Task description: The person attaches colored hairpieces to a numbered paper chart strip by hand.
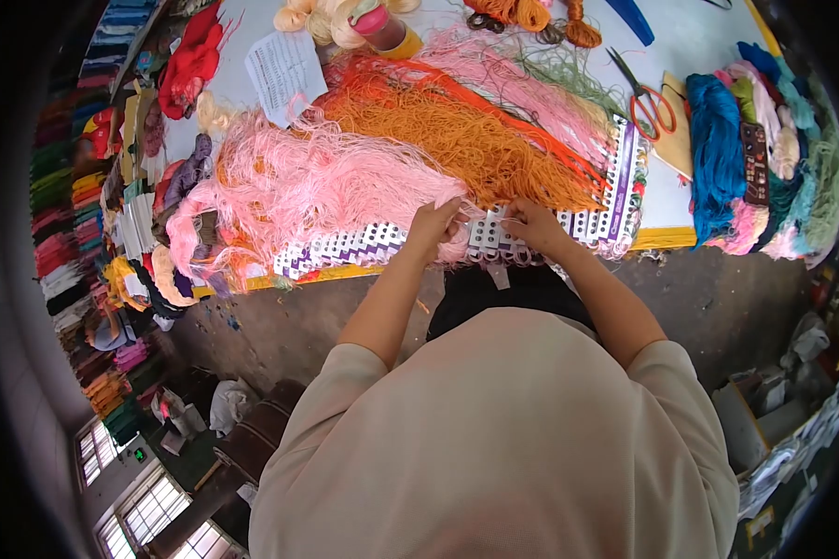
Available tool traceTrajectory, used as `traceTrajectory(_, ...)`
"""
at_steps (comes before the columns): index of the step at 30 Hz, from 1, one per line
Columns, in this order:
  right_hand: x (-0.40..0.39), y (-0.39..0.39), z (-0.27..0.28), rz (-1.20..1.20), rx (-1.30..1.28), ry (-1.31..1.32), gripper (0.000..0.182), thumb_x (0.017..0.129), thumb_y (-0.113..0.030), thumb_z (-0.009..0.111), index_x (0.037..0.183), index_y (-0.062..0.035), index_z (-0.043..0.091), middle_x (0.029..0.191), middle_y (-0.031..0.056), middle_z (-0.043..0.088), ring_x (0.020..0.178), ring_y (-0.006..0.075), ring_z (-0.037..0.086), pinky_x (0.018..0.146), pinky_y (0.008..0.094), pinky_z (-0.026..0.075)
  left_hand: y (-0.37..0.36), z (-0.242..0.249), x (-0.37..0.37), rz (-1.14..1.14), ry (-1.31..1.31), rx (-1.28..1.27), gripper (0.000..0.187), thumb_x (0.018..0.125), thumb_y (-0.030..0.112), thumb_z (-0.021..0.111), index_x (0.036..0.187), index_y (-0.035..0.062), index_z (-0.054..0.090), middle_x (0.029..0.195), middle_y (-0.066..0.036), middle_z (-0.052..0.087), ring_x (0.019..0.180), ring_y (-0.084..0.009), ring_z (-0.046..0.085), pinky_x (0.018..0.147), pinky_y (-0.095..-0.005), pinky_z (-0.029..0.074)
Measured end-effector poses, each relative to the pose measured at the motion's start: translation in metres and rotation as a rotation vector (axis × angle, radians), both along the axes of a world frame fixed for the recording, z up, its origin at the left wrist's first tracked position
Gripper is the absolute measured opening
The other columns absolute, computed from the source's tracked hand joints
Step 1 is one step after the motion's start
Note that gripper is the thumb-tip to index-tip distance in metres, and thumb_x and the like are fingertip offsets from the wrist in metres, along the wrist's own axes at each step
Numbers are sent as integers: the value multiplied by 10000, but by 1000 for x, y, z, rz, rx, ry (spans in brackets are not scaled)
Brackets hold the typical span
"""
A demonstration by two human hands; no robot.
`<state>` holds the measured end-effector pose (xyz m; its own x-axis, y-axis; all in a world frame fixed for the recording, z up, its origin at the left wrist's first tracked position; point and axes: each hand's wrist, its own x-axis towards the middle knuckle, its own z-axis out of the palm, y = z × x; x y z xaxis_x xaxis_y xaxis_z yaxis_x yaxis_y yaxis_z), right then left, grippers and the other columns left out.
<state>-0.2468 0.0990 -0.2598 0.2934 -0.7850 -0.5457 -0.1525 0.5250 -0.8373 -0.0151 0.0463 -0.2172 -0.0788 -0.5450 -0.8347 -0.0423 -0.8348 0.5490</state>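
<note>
At the table's front edge, my left hand (436, 226) is closed on pink thread at the right end of a large heap of pink thread (336, 177). My right hand (534, 226) is closed with fingertips pinched at a white card with holes (485, 235); what it pinches is too small to make out. The card lies between my hands. More white and purple punched cards (345, 247) overlap in a row to the left, partly under the pink thread. Orange thread (475, 130) spreads behind my hands, its ends near a stack of cards (615, 200) on the right.
Scissors with orange handles (651, 107) lie at the back right, near blue thread skeins (713, 140). A printed sheet (284, 74) and a pink-lidded jar (387, 33) are at the back. Red thread (191, 65) lies back left. Shelves of coloured yarn stand at the left.
</note>
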Motion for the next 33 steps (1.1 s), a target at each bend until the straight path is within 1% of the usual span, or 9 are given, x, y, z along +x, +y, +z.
traceTrajectory(7, -1, 2, -1, -5, -3, -17, 228, 872, -205, 676, 949, -27, 555, 767, 68, 630, 677, 144, 618, 628, 301, 496, 5, 4, -7, -54, 13, -63, 281, 877, 279, 700, 890, 8, 629, 647, 0, 529, 483, -59, 399, 418, -223, 269)
traceTrajectory(14, -1, 2, 5, -13, 0, 19, 230, 882, -213, 664, 951, -25, 553, 768, 76, 632, 672, 146, 615, 621, 302, 493, 8, 11, -18, -61, 120, 4, 255, 900, 273, 668, 920, 20, 659, 708, -22, 573, 468, -57, 384, 403, -195, 268)
traceTrajectory(19, -3, 1, 10, -13, 34, 42, 237, 888, -227, 655, 976, -26, 564, 769, 81, 637, 673, 150, 617, 623, 307, 495, 4, 43, -35, -98, 495, 223, 360, 903, 222, 622, 1211, 36, 610, 996, -165, 691, 464, -76, 504, 354, -171, 299)
traceTrajectory(22, 2, 5, 7, -65, -32, 170, 242, 870, -200, 676, 1017, -33, 580, 764, 71, 640, 676, 137, 610, 618, 298, 489, 8, 45, -50, -315, 345, 159, 463, 883, 164, 570, 1330, 50, 527, 970, -157, 711, 436, -81, 496, 338, -194, 305)
traceTrajectory(23, 5, 7, 7, -154, -13, 9, 245, 859, -181, 688, 1031, -38, 588, 765, 67, 643, 690, 129, 614, 619, 290, 489, 10, 44, -55, -464, 218, 74, 488, 877, 149, 544, 1354, 56, 504, 942, -139, 721, 407, -77, 450, 332, -203, 289)
traceTrajectory(28, -5, 5, 8, -116, 127, -47, 262, 831, -131, 718, 1052, -50, 602, 764, 63, 650, 730, 114, 631, 632, 279, 499, 16, 11, -54, -716, 24, -132, 259, 843, 161, 597, 1054, 47, 694, 819, -82, 722, 450, -90, 524, 399, -228, 384)
traceTrajectory(30, 0, 9, -2, -252, 55, -167, 224, 839, -141, 710, 1022, -48, 619, 724, 52, 645, 704, 107, 635, 627, 275, 504, 10, 9, -41, -1003, -290, -620, 152, 849, 173, 643, 909, 65, 731, 789, -63, 704, 485, -90, 554, 434, -241, 405)
traceTrajectory(32, 1, 9, -9, -252, 66, -91, 192, 852, -146, 696, 998, -44, 625, 714, 51, 643, 675, 110, 631, 609, 278, 502, 2, 9, -22, -896, -526, -670, 129, 848, 196, 683, 908, 97, 740, 772, -31, 668, 462, -59, 494, 411, -232, 350)
traceTrajectory(33, 1, 8, -11, -249, 76, -21, 163, 865, -150, 682, 975, -40, 632, 705, 50, 642, 646, 113, 626, 591, 282, 500, -16, 76, -28, -529, -115, -103, 153, 886, 196, 660, 950, 67, 712, 758, -6, 618, 432, -27, 406, 386, -201, 297)
